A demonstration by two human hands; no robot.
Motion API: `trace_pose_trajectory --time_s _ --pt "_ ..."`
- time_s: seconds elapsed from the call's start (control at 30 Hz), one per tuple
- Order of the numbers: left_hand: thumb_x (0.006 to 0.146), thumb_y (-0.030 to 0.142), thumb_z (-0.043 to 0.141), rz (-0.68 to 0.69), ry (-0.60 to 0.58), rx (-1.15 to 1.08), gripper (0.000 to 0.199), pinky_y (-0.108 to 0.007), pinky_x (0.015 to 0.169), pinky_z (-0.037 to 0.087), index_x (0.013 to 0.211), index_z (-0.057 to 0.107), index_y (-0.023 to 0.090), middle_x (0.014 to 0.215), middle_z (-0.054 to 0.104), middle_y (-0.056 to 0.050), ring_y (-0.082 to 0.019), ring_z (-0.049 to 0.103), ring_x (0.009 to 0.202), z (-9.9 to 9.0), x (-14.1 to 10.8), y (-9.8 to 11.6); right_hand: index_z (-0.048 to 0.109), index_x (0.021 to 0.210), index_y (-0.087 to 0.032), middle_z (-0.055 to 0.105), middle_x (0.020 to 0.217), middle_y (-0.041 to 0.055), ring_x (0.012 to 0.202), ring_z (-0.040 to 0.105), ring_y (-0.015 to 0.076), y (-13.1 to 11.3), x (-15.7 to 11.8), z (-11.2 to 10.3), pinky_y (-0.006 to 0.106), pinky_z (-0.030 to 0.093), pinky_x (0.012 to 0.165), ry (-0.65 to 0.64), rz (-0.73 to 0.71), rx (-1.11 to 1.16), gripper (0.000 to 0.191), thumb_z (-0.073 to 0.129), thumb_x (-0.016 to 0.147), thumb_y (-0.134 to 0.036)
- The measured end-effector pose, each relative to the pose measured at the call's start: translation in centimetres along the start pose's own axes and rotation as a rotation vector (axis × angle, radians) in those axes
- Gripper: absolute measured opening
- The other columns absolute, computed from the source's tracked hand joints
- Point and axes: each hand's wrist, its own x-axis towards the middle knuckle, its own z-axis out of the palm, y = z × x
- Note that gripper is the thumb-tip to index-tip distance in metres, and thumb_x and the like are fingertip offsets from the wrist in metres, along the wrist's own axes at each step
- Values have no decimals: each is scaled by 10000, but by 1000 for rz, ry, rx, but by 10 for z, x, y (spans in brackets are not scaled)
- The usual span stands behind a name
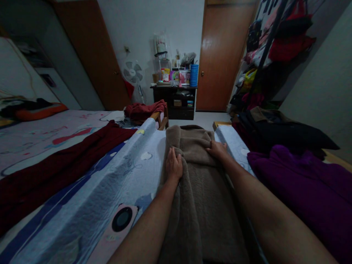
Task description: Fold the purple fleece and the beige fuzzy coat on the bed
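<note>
A brown fleecy garment (209, 205) lies lengthwise in front of me on a pale blue bed cover, its far end folded over in layers. On the left side of the folded part rests my left hand (173, 165), fingers stretched forward along a raised fold and thumb a little apart. My right hand (218, 149) is at the garment's right edge, its fingers closed on the folded cloth; part of the fingertips is hidden. Beside my left forearm lies a pink phone (117, 227), back side up with a round black camera ring.
Purple clothing (299, 190) and a dark clothes pile (286, 132) lie to the right. A dark red garment (68, 161) stretches across the left. Beyond the bed stand a dark cabinet (174, 104), a fan (134, 73) and a wooden door (224, 58).
</note>
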Motion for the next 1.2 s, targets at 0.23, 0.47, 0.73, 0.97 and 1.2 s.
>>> trace_pose_trajectory --time_s 0.23,0.47,0.73,0.97,1.2 --pt "974 308 312 -5 -60 107 534 -398 1177 261 1467 334 103 1546 336 -146 -227 290 1436 -2 1 3 607 1234 -189 695 1113 109 1006 643 252 18 -9 -56 290 457 817 224 -2 68 445 590 797 -277" --pt "996 356 275 22 -295 378 508 -430 1182 217 1449 416 176 1525 396 -54 -244 265 1445 -10 -6 18 659 1161 -173 683 1079 174 983 641 303 66 -21 -101 356 456 782 229 291 -17 391 586 781 -230" --pt "993 390 265 43 -370 480 529 -448 1180 209 1476 379 207 1553 345 -21 -250 250 1448 -10 -7 19 583 1257 -147 487 1378 187 1243 442 351 20 -19 -58 521 313 1022 356 99 -152 425 532 839 -207" --pt "996 379 250 78 -376 448 522 -462 1181 200 1481 366 227 1546 359 -17 -237 250 1449 -12 -8 17 377 1452 -192 279 1574 92 1441 211 246 -58 -9 10 471 173 1149 82 -325 20 524 416 949 -333" --pt "997 377 268 24 -404 378 521 -434 1181 211 1475 359 190 1541 366 -74 -218 275 1442 -13 3 17 392 1456 -240 239 1593 72 1454 199 280 -40 -3 38 498 193 1136 -198 -191 -12 552 319 969 -488"
